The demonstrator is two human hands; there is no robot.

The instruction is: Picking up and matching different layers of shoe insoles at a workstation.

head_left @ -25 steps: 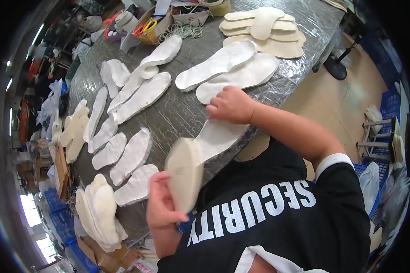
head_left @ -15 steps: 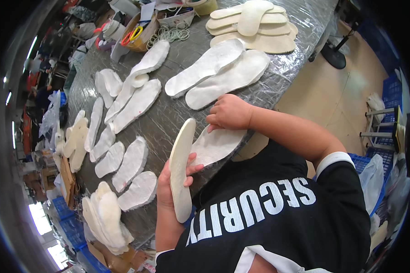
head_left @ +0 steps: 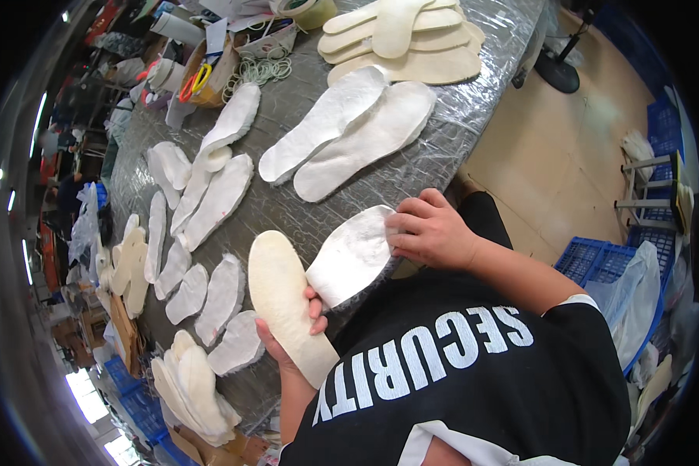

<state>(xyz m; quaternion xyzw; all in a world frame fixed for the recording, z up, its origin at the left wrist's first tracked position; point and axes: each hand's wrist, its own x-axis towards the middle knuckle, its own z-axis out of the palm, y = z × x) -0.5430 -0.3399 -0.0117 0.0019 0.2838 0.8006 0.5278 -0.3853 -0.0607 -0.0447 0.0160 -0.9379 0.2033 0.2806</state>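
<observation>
A long cream insole [head_left: 281, 287] lies across my left hand [head_left: 276, 348], whose thumb and fingers close on its two edges. My right hand [head_left: 433, 234] pinches the far right end of a white insole [head_left: 351, 258], which is bent and raised at the table's near edge. The white insole's left end meets the cream one by my left fingertips; whether those fingers touch it too, I cannot tell. Fuzzy pile shows along its lower edge. Beyond my hands, two white insoles [head_left: 365, 144] rest on the table, one partly over the other.
Several white insoles [head_left: 219, 198] are spread over the plastic-covered table [head_left: 287, 221]. Cream insoles are stacked at the far side [head_left: 435, 66] and near left [head_left: 190, 388]. Yellow-handled scissors [head_left: 200, 80] stand in a container by coiled cords [head_left: 262, 71]. Blue crates [head_left: 598, 260] stand at right.
My left hand has turned the cream insole so its broad face shows. My right hand has moved right and nearer, lifting and bending the white insole's end. The whole view has shifted slightly.
</observation>
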